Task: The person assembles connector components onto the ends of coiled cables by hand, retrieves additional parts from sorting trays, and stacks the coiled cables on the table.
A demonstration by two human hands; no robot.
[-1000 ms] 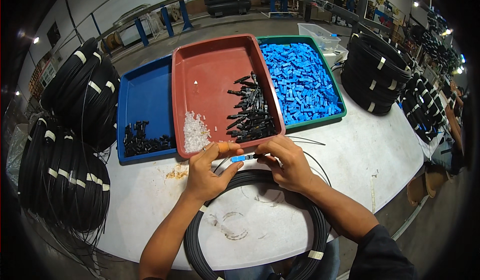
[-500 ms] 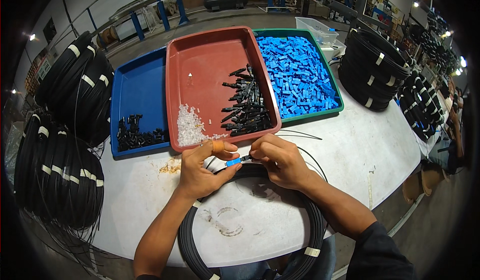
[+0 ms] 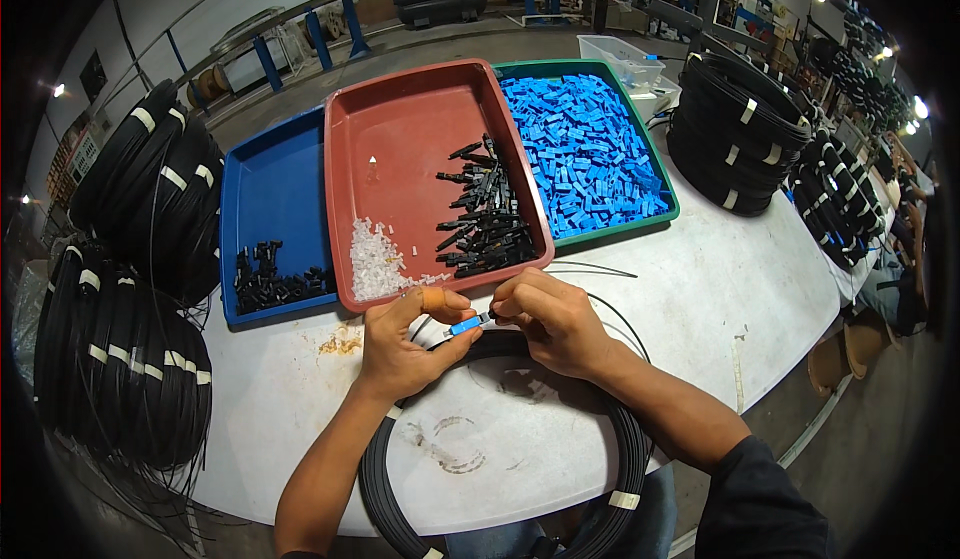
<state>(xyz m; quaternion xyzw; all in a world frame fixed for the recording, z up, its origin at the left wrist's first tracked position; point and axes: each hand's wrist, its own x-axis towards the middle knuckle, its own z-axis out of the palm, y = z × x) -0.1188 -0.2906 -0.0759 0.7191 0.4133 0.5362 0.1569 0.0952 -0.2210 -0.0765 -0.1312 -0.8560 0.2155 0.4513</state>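
My left hand (image 3: 398, 344) pinches a small blue connector (image 3: 464, 328) between thumb and fingertips; an orange-brown wrap goes round one finger. At the connector's right end is a small black part (image 3: 487, 317), gripped in the fingertips of my right hand (image 3: 560, 324). Whether the two pieces are fully joined I cannot tell. Beneath both hands lies a large coil of black cable (image 3: 632, 449), bound with pale tape, partly over the table's front edge. A thin loose cable loops out beyond my right hand.
Beyond my hands stand a blue tray (image 3: 270, 174) with black parts, a red tray (image 3: 400, 109) with white pieces and black connectors, and a green tray (image 3: 660, 214) full of blue pieces. Black cable coils (image 3: 130, 359) are stacked at left; more coils (image 3: 735, 139) stand at right.
The view has shifted slightly, so the trays sit a little further left. Both hands keep their hold, and the blue connector has turned slightly between my fingers.
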